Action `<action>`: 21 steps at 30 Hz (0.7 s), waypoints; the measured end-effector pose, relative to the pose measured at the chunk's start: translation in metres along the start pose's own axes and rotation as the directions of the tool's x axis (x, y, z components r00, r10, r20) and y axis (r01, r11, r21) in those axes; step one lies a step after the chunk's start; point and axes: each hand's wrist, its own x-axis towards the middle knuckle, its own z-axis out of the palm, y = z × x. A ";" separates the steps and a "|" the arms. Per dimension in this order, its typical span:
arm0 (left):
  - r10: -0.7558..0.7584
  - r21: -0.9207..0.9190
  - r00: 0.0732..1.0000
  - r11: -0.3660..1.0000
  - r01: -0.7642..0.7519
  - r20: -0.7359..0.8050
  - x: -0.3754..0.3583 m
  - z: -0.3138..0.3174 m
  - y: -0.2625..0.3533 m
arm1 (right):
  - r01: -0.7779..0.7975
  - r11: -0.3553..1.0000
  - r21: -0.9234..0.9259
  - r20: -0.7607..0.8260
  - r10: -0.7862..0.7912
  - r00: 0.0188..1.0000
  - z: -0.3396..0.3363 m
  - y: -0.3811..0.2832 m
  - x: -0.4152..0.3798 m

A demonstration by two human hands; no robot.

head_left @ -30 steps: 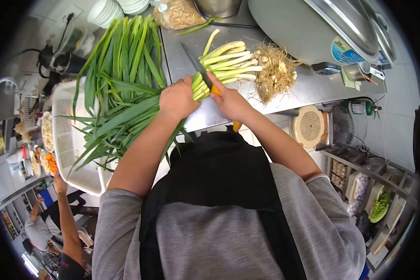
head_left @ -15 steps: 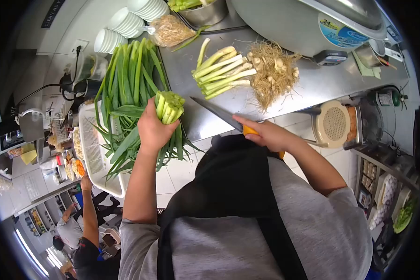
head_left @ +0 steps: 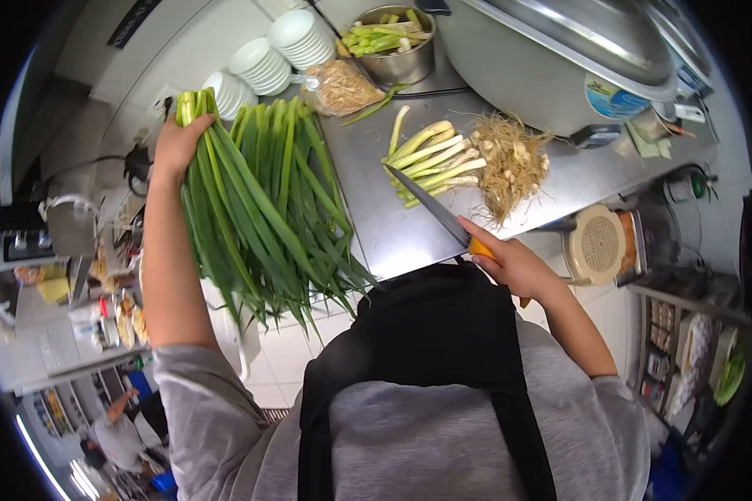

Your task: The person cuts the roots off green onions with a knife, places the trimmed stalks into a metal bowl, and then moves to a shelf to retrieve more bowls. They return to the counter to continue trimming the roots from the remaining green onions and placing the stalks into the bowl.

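My left hand [head_left: 180, 144] is closed around the cut upper ends of a bunch of green onion leaves [head_left: 246, 204] at the left of the counter. The long leaves hang down toward me over a second green pile [head_left: 286, 138] beside them. In my right hand [head_left: 510, 259] is a knife [head_left: 430, 203] with an orange handle, its blade pointing up and left. The blade's tip overlaps the white stalks [head_left: 434, 159] of green onions. Their tangled roots [head_left: 510, 171] lie just to the right on the steel counter [head_left: 376, 242].
A metal pot [head_left: 401, 63] with cut stalks stands at the back, near a plastic bag of brown shreds [head_left: 338, 88]. White stacked bowls [head_left: 263, 67] line the wall. A large lidded grey cooker [head_left: 526, 75] fills the back right. A beige stool [head_left: 597, 244] is below the counter.
My left hand has moved up and left, carrying the bunch over to the other leaves, which now trail toward me. The knife tip now overlaps the white stalks. A nearby person's arm has left view.
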 end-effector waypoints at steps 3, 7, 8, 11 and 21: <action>-0.181 0.055 0.959 0.983 0.173 0.220 0.104 0.015 -0.077 | -0.188 0.972 0.138 -0.071 0.199 0.977 0.005 -0.026 -0.033; -0.176 0.653 0.976 0.756 0.049 0.130 0.145 0.087 -0.143 | -0.327 0.824 0.464 -0.106 0.418 0.902 0.026 -0.034 -0.073; -0.205 0.738 0.979 0.661 0.137 0.002 0.138 0.103 -0.137 | -0.331 0.725 0.604 -0.084 0.471 0.878 0.031 -0.035 -0.086; -0.169 0.836 0.985 0.534 0.129 -0.044 0.077 0.097 -0.051 | -0.276 0.639 0.718 -0.085 0.474 0.876 0.047 -0.025 -0.118; 0.273 0.266 0.805 0.847 -0.461 0.527 -0.037 0.299 -0.009 | -0.238 0.693 0.680 0.009 0.317 0.948 0.044 0.023 -0.059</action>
